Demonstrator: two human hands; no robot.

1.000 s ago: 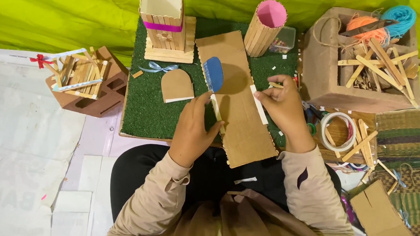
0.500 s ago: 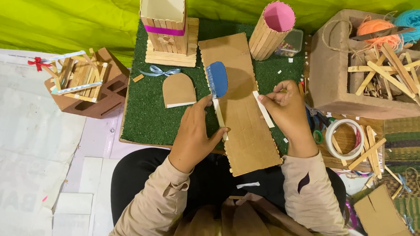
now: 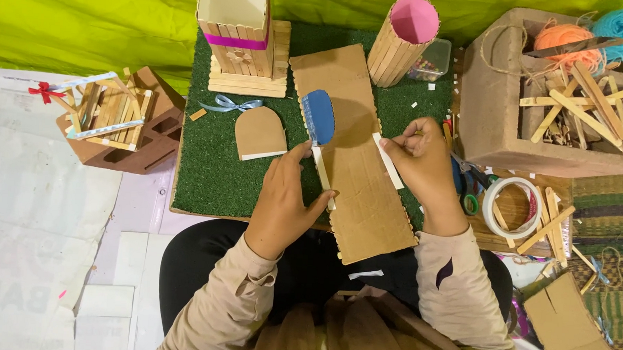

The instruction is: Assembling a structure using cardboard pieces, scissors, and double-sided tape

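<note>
A long brown cardboard strip [image 3: 357,163] lies across a green turf mat [image 3: 213,171] and over my lap. My left hand [image 3: 286,198] pinches the strip's left edge together with a blue arch-shaped piece [image 3: 319,117] on a white stick. My right hand [image 3: 420,162] rests on the strip's right edge, fingers closed on a small thin tool near a white strip [image 3: 388,159]; the tool's kind cannot be made out. An arch-shaped cardboard piece [image 3: 260,132] lies on the turf left of my left hand.
A craft-stick house [image 3: 242,35] and a pink-lined stick cup [image 3: 405,35] stand at the back of the mat. Scissors [image 3: 467,189] and a tape roll [image 3: 512,207] lie to the right. A brown box [image 3: 539,94] holds sticks and yarn. A small stick frame [image 3: 107,113] sits on a block at left.
The view has shifted slightly. My left hand slid a little along the strip's left edge, and my right hand lowered onto its right edge near the white strip.
</note>
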